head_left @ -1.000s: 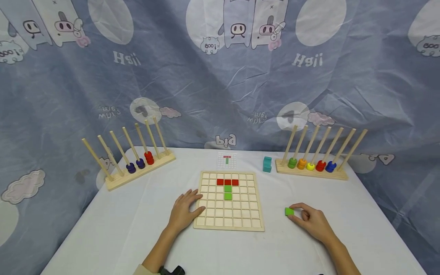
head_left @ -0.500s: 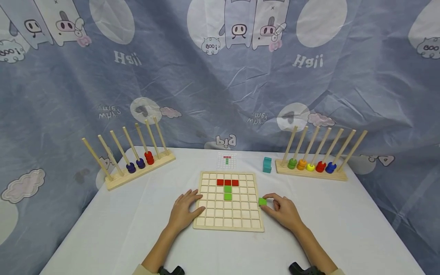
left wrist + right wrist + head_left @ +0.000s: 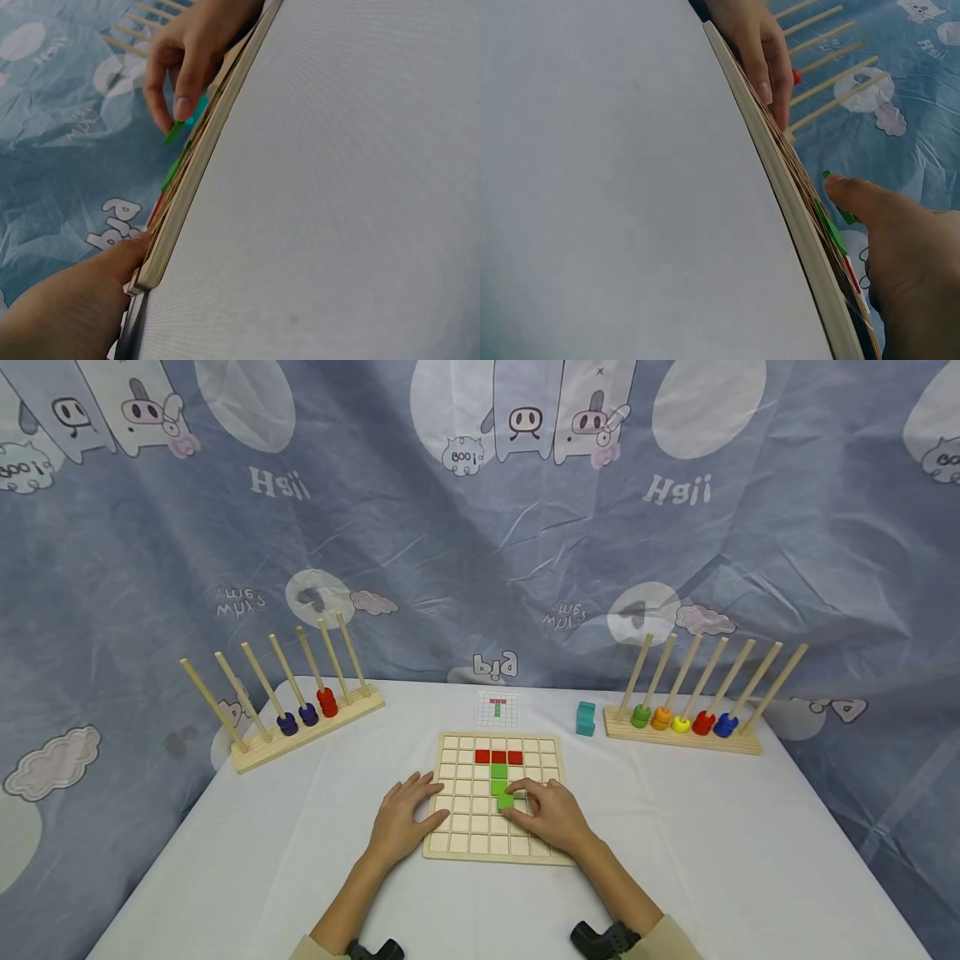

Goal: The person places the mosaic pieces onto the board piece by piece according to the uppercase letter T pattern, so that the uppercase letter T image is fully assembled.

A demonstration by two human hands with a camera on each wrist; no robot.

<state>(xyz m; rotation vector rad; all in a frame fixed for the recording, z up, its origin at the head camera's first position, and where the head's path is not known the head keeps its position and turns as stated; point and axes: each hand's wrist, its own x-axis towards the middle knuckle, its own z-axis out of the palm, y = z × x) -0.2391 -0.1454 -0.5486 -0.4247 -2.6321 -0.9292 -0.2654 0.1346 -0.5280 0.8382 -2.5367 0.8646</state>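
Note:
A wooden grid board lies on the table. Three red square tiles form a row in its upper part, with two green tiles in a column below the middle one. My right hand pinches another green tile between thumb and fingertips, over the board just below that column. The held tile looks tilted and raised above the board in the left wrist view. My left hand rests at the board's left edge, its thumb and fingertips on the rim.
Behind the board lies a small printed card with a red and green T on a grid. Teal blocks stand to its right. Wooden peg racks with coloured rings stand at the left and right. A patterned cloth hangs behind.
My right hand has carried the green tile leftward from the table at the right, past the board's right edge, to over the middle of the grid. The left hand has stayed in place.

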